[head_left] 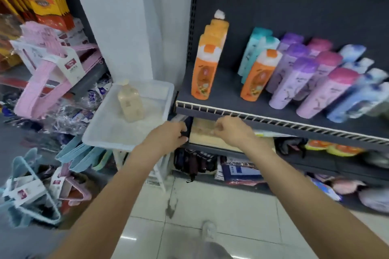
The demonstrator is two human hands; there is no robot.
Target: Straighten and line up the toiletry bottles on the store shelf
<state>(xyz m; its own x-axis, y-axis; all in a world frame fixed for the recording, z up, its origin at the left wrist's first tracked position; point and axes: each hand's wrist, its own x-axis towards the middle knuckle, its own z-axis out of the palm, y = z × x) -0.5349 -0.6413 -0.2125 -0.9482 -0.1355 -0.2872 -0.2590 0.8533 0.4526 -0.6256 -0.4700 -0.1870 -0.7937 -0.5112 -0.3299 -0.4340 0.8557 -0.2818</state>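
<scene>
Below the dark shelf (273, 121) of leaning pastel plastic bottles (303, 82), the left hand (170, 134) grips a dark object (188, 130), purpose unclear; the right hand (230, 130) hangs loosely curled, seemingly empty.

We're looking at a dark shelf (221, 99) with a pale ribbed front rail (273, 120). Standing on it, from the left: a file of orange bottles (203, 75) running back to the wall, a lone orange bottle (257, 75) ahead of teal bottles (255, 48), then rows of purple-capped bottles (291, 84), pink-capped bottles (325, 92) and blue-white bottles (355, 99). The frame is blurred, so we can't read labels. Left of the shelf, a white tray (99, 132) carries a beige pump bottle (130, 101).
</scene>
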